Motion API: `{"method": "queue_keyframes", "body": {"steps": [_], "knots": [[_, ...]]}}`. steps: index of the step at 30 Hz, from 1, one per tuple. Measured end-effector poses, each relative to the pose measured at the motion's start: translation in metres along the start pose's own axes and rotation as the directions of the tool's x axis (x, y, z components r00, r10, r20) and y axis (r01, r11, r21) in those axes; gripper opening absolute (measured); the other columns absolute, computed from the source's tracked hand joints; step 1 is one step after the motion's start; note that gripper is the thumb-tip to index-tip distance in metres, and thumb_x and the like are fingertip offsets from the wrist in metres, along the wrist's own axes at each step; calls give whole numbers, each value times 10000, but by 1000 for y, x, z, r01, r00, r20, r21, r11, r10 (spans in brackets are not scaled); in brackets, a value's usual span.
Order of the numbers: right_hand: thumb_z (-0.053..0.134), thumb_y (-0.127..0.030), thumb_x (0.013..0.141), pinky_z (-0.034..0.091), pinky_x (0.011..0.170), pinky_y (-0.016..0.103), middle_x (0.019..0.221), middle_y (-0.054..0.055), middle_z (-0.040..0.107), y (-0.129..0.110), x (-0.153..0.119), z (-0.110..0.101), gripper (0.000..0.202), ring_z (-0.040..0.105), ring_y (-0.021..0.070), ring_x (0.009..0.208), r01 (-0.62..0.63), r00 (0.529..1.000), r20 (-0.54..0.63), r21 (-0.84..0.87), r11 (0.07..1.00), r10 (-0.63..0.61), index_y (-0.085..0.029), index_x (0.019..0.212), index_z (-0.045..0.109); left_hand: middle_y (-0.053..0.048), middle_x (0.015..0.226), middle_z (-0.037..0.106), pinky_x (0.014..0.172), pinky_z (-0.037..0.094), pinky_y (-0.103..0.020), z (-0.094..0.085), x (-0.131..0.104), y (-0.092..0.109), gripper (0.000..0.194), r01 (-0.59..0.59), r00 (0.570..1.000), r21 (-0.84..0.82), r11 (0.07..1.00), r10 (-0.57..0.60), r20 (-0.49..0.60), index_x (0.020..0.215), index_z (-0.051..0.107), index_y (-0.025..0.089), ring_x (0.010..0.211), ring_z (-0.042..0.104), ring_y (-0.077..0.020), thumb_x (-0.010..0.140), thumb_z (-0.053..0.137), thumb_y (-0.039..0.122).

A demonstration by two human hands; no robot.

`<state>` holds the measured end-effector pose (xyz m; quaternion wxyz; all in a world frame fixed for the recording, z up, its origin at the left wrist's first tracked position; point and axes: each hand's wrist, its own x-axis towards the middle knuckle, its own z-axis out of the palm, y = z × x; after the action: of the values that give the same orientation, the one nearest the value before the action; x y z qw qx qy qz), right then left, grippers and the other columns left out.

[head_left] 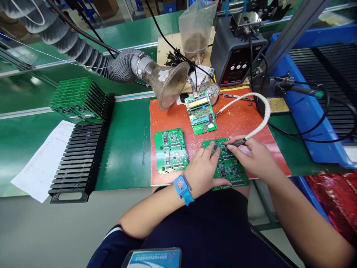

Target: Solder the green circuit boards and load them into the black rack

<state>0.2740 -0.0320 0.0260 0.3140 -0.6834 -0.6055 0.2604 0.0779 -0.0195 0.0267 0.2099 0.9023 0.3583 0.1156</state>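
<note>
My left hand [201,168] lies with fingers spread over a green circuit board [237,169], its fingertips on the upper part and its thumb near the lower edge. In my right hand [255,155] is a probe connector [239,142], pinched at the end of a white-wrapped cable [266,111]. Its tip points at the upper part of the same board; whether it touches is hidden by my fingers. The cable runs to a small programmer board [200,113] with a display and a lit blue light. Left of my hands lies another green circuit board [171,150], flat on the red mat.
The red mat [164,119] covers the bench. An extraction funnel [173,83] hangs above its far side. On the left, a black rack [79,156] holds several upright boards [78,98] beside a paper sheet [46,160]. A soldering station [237,52] and blue bin [309,149] stand right.
</note>
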Motion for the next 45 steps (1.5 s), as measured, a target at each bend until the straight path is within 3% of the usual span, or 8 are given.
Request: {"method": "queue_keyframes", "body": {"steps": [26,38,45], "knots": [[581,-381,855,500,792,379,996,48,709,-3,0,0,201,665,248,943,7,1000,-20,-26,1000,-7,-229,961,659,-278,1450,388,1038,435,-571,2,-1,0,970,7,1000,-14,1000,-7,-14,1385,410,64,1281,455,-396,673,761,620],[570,-403,856,500,791,390,993,59,706,-2,-1,0,231,662,253,933,-2,1000,-16,-24,1000,2,-224,973,659,-272,1456,387,1055,430,-542,0,1,1,992,5,1000,10,1000,-5,3,1372,419,11,1282,449,-409,671,760,625],[575,-399,855,496,789,391,982,42,707,-3,0,-1,210,663,247,927,-9,1000,-11,-20,1000,8,-235,959,656,-256,1470,376,1063,419,-543,3,0,0,982,6,1000,-3,1000,-6,-12,1377,411,54,1298,440,-398,665,762,631]]}}
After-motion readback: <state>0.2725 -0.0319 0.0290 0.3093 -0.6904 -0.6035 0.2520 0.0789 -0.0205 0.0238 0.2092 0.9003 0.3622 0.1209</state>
